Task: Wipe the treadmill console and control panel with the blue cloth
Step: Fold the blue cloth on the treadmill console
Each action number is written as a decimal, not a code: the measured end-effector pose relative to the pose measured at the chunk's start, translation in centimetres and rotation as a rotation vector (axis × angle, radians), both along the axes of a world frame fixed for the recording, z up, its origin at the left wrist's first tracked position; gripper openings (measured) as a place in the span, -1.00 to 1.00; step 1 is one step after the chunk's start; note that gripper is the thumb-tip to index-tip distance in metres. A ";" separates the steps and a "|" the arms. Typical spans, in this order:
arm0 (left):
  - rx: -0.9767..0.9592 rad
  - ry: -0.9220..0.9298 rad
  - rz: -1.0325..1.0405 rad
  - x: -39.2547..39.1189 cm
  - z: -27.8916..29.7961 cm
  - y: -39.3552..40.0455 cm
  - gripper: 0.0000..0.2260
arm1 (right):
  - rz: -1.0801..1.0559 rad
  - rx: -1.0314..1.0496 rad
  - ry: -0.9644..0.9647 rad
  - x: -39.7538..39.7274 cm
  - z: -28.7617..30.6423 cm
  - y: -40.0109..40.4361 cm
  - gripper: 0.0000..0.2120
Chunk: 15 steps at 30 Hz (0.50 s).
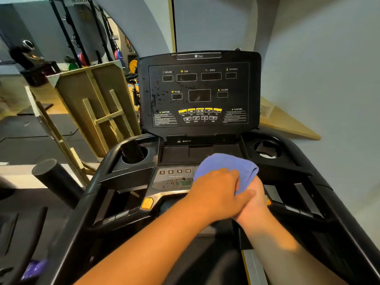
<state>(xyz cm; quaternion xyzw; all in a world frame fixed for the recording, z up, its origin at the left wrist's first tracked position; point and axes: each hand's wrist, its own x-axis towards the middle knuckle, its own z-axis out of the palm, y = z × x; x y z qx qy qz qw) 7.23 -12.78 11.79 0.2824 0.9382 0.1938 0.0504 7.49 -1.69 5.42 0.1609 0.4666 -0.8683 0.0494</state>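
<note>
Your left hand (218,194) and right hand (254,204) overlap, fingers clamped on the blue cloth (226,167). It rests on the control panel (174,177), at 6 o'clock from the spattered console (198,93).

Blue cloth (226,167) soft terry; console (199,93) glossy plastic.

Gym: treadmill console (198,93), weight plates (118,56), rack (70,36).

A blue cloth (226,167) lies against a black console (198,91). Yellow buttons (199,110) line its dark, droplet-speckled panel.
</note>
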 end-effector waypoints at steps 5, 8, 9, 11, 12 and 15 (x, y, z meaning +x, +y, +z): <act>0.053 0.102 -0.036 -0.2 -1.1 1.1 -0.79 | -0.139 -0.005 0.029 -0.7 1.9 -0.4 -0.59; 0.023 0.205 -0.081 -0.2 -1.9 1.2 -0.78 | -0.229 -0.120 -0.033 -0.6 2.1 -0.4 -0.60; 0.025 0.239 -0.097 -0.2 -2.2 1.2 -0.78 | -0.233 -0.107 -0.044 -0.5 2.0 -0.1 -0.59; 0.015 0.263 -0.109 -0.2 -2.8 0.8 -0.78 | -0.214 -0.141 -0.076 -0.6 1.5 -0.4 -0.54; 0.005 0.255 -0.114 -0.3 -3.2 0.6 -0.77 | -0.234 -0.142 -0.103 -0.5 1.9 -0.6 -0.52; -0.018 0.210 -0.120 -0.5 -3.9 0.1 -0.76 | -0.158 -0.089 -0.007 -1.1 -0.4 0.2 -0.60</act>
